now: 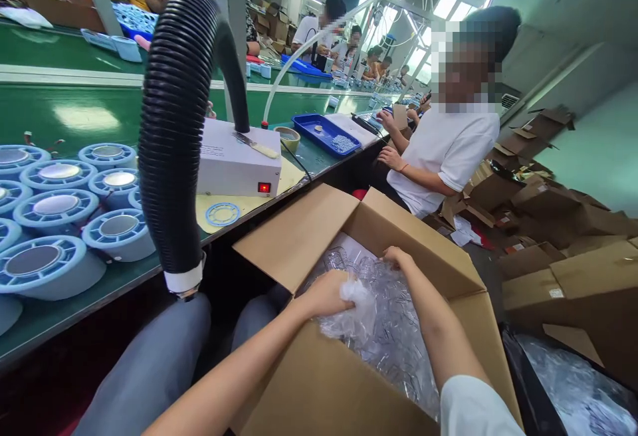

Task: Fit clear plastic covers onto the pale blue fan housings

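Observation:
An open cardboard box (319, 376) stands in front of me, holding several clear plastic parts (393, 329) with loopy, curved outlines. My left hand (329, 293) is inside the box opening, its fingers closed around a crumpled clear plastic bag (359, 310). Toward the far side of the same box, my right hand (397, 256) reaches down among the clear parts, fingers curled. Whatever it grips, if anything, is too small or hidden to name.
Left, on the green workbench (124, 270), sit several round light-blue housings (54, 207). A black corrugated hose (174, 130) arches beside a white box with a lit red switch (239, 163). A blue tray (323, 137) lies farther along. A co-worker (448, 150) sits ahead; cartons (568, 290) pile up right.

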Demonstrator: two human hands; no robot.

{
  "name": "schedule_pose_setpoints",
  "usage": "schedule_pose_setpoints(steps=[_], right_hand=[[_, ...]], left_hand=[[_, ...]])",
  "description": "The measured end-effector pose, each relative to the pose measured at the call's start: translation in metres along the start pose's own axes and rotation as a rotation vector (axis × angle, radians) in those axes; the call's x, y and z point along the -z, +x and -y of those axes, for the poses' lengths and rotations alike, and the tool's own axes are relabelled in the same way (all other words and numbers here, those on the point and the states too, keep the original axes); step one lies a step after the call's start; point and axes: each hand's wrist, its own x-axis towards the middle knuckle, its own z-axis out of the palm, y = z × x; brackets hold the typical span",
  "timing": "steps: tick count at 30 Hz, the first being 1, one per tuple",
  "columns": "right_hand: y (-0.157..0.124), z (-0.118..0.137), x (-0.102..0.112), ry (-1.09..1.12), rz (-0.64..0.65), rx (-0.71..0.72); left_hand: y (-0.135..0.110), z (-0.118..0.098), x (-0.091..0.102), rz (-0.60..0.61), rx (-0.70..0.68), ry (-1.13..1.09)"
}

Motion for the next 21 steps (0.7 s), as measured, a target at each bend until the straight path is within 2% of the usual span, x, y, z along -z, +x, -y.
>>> schedule_pose_setpoints(steps=[3,6,12,17,21], right_hand=[[0.003,0.01,-0.004,-0.022,-0.07,-0.061],[0.001,0.019,-0.013,0.016,-0.167,-0.067],[-0.021,0.018,-0.021,0.258,-0.378,0.083],[-0.057,0.004,-0.018,0.52,-0.548,0.227],[-0.105,-0.008,-0.033,0.665,-0.629,0.328]], left_hand=[[0.002,0.001,0.001,-0.009,0.029,-0.055],[0.003,0.002,0.005,-0.069,0.082,-0.085],[0.007,0.008,0.008,-0.073,0.14,-0.201],[0.011,0.009,0.011,-0.099,0.204,-0.316],[0.011,0.006,0.017,-0.138,0.245,-0.414]])
